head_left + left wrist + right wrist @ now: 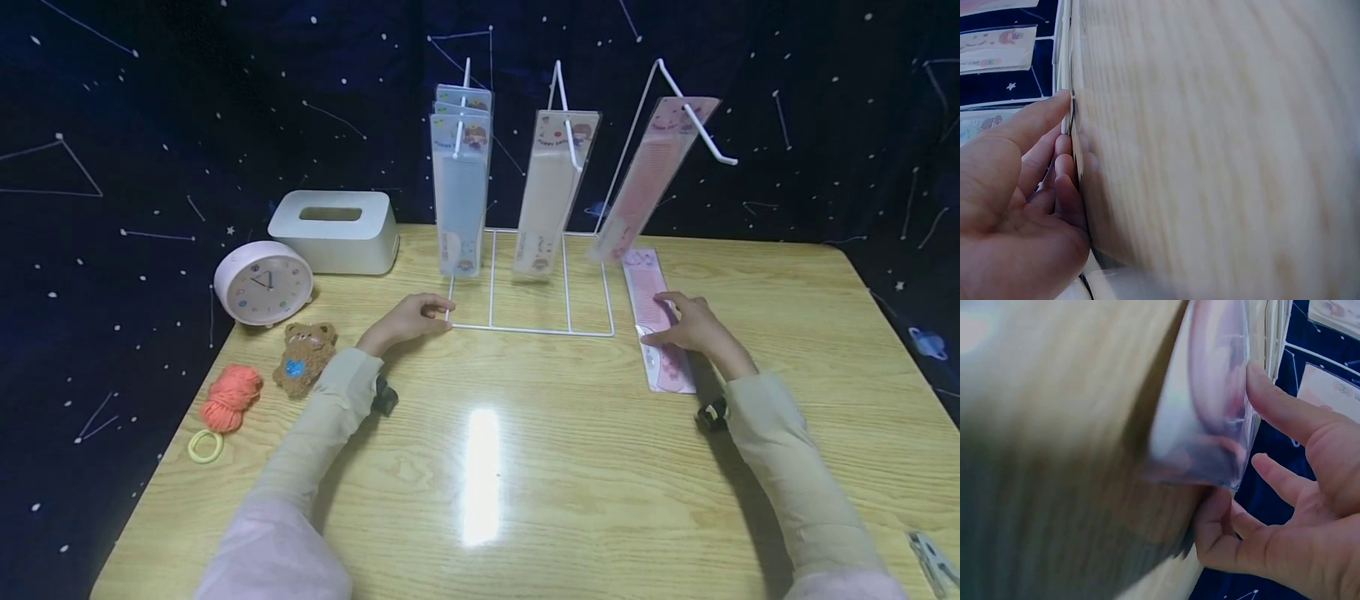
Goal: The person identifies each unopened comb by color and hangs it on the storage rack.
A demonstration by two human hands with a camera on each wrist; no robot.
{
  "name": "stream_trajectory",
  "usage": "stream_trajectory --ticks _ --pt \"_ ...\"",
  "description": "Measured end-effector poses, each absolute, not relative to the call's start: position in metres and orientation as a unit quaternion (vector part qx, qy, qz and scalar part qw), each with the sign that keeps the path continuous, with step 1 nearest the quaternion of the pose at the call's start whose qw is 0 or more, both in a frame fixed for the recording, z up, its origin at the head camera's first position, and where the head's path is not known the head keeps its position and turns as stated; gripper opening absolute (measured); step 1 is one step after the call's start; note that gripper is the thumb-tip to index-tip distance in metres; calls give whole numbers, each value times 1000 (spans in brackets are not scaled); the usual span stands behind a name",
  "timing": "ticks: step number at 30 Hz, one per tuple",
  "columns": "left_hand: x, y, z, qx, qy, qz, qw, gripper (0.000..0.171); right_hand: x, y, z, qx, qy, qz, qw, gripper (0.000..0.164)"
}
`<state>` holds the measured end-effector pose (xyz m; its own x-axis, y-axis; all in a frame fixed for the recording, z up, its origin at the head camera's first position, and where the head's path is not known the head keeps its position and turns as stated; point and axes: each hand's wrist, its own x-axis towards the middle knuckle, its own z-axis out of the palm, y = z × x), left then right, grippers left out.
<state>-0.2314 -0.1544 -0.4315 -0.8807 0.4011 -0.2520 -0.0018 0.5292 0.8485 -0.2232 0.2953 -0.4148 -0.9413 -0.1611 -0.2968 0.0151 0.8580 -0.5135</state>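
A white wire display rack [531,329] stands on the table with three upright hooks. My left hand [408,318] holds its front left corner, the thumb [1054,109] against the wire and the other fingers curled beside it. To the right of the rack lies a packaged pink comb [651,287]. My right hand [696,323] grips this package, thumb and fingers at its edges; part of the comb is hidden under the hand. Three packaged blue combs [461,196] hang on the left hook, a packaged whitish comb [546,200] on the middle one, another packaged pink comb [648,175] on the right.
At the back left are a white tissue box [337,242] and a round pink clock [262,283]. Nearer are a brown toy bear [303,354], coral yarn [231,397] and yellow rings [206,447]. A clip-like object [933,562] lies at the right front edge.
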Motion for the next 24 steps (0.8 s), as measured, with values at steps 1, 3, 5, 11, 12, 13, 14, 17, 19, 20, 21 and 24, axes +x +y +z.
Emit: stream_trajectory --ticks 1,3,5,11,12,13,14,17,19,20,21,24 --pt "-232 -154 -431 118 847 471 213 42 -221 297 -415 -39 947 -270 167 87" --pt "-231 -154 -431 119 849 470 211 42 -217 299 -415 -38 941 -288 172 88" --pt "-230 -154 -430 121 851 467 207 41 -212 301 -414 -37 931 -318 175 89" --pt "-233 -155 -437 122 851 468 206 42 -194 304 -415 -25 903 -397 163 90" --pt "-233 -155 -437 122 851 468 207 42 -190 304 -415 -20 903 -400 158 91" --pt "-233 -155 -438 123 851 468 207 42 -187 305 -414 -13 904 -402 148 91" --pt "-233 -155 -438 123 850 469 208 42 -184 305 -413 -8 905 -403 137 91" --pt "-233 -155 -440 123 850 468 208 42 -172 304 -403 7 905 -416 91 91" --pt "-233 -155 -439 122 852 466 207 42 -162 302 -394 16 900 -433 48 89" --pt "-233 -155 -439 121 852 467 206 42 -157 300 -388 19 896 -442 27 88" --pt "-233 -155 -439 121 852 466 204 41 -152 299 -382 22 892 -452 1 87" --pt "-233 -155 -439 122 854 464 201 41 -138 292 -362 24 868 -488 -84 85"
